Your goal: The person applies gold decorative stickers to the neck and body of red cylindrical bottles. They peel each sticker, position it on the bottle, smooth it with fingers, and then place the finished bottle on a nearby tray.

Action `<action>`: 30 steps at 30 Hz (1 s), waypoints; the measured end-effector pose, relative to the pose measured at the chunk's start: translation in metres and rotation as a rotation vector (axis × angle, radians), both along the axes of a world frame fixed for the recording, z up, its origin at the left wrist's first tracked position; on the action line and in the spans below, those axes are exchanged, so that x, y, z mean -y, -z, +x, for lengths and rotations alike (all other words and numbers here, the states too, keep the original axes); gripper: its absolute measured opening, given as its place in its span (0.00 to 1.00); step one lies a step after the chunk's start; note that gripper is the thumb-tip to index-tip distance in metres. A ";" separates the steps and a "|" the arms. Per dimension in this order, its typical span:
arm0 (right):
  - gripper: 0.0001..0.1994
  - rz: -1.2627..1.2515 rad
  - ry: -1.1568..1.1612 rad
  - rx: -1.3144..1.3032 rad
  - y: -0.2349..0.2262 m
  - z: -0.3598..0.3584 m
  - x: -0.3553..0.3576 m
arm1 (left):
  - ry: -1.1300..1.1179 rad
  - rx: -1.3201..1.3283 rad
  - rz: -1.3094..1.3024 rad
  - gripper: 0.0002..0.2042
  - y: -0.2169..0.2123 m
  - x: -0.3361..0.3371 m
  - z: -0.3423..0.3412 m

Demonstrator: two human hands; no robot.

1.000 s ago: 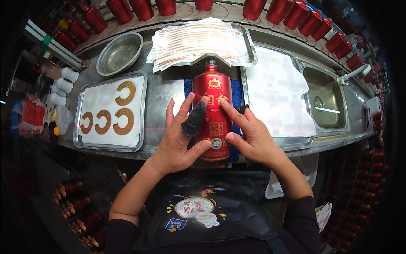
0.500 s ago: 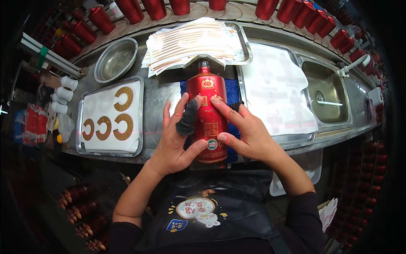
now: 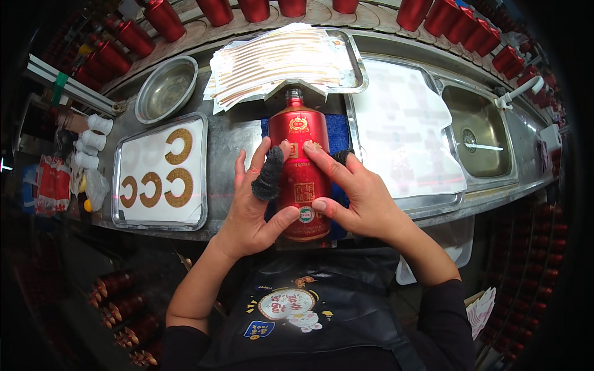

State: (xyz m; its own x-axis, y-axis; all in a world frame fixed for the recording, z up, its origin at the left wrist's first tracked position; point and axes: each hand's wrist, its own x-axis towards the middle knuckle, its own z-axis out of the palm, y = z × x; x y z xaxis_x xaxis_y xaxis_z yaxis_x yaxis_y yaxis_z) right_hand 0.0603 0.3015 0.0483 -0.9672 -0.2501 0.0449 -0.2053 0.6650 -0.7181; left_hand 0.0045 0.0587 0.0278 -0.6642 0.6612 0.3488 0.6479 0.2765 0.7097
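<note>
The left hand (image 3: 250, 207) and right hand (image 3: 362, 198) are still clasping the red bottle (image 3: 301, 170), lying on the blue mat (image 3: 337, 133) mid-counter (image 3: 232, 133). Fingers are pressing its front label as before; little is changing, each grip closed round the bottle's sides.

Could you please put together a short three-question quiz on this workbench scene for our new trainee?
1. True or false: the red bottle stands upright.
2. Which hand wears a dark cover on its index finger: A left hand, B right hand?
3. How many gold C-shaped labels lie on the metal tray?

Key: 1 false, it lies on a blue pad; 2 A; 3 four.
</note>
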 end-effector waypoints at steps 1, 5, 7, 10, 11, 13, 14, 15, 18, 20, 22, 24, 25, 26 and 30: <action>0.39 -0.006 -0.002 0.011 0.000 0.000 0.000 | 0.003 -0.002 0.002 0.38 0.000 0.000 0.000; 0.39 0.020 -0.004 0.037 0.000 0.000 0.000 | 0.008 0.004 -0.008 0.39 0.000 0.002 0.000; 0.40 0.008 -0.017 0.049 0.001 -0.001 0.000 | 0.009 0.003 0.007 0.39 0.001 0.002 0.001; 0.40 0.010 -0.028 0.048 0.003 0.000 -0.001 | 0.004 0.018 0.030 0.39 0.002 0.002 0.002; 0.40 0.013 -0.030 0.062 0.004 0.000 -0.002 | 0.003 0.025 0.040 0.39 0.003 0.002 0.002; 0.40 0.033 -0.029 0.129 0.004 0.003 -0.003 | 0.001 -0.010 0.008 0.38 0.002 0.001 0.003; 0.40 0.029 -0.032 0.110 0.005 0.004 -0.004 | 0.000 -0.028 -0.008 0.38 0.002 0.001 0.003; 0.40 0.026 -0.034 0.090 0.005 0.004 -0.004 | 0.000 -0.030 -0.014 0.38 0.001 0.000 0.003; 0.40 0.017 -0.038 0.067 0.007 0.006 -0.004 | 0.002 -0.035 -0.036 0.38 -0.001 0.000 0.003; 0.41 0.016 -0.041 0.060 0.008 0.006 -0.005 | 0.002 -0.035 -0.061 0.39 -0.002 -0.001 0.003; 0.41 0.006 -0.041 0.066 0.009 0.005 -0.005 | -0.004 -0.028 -0.031 0.39 -0.002 -0.001 0.002; 0.41 0.021 -0.042 0.068 0.010 0.004 -0.006 | 0.001 -0.029 -0.031 0.39 -0.001 -0.001 0.002; 0.41 0.022 -0.045 0.071 0.010 0.004 -0.006 | 0.006 -0.035 -0.046 0.40 0.000 -0.001 0.002; 0.41 0.022 -0.048 0.074 0.010 0.004 -0.007 | -0.003 -0.038 -0.053 0.41 0.001 -0.001 0.002; 0.42 0.013 -0.049 0.072 0.008 0.005 -0.005 | -0.021 0.151 0.143 0.44 0.007 -0.003 0.007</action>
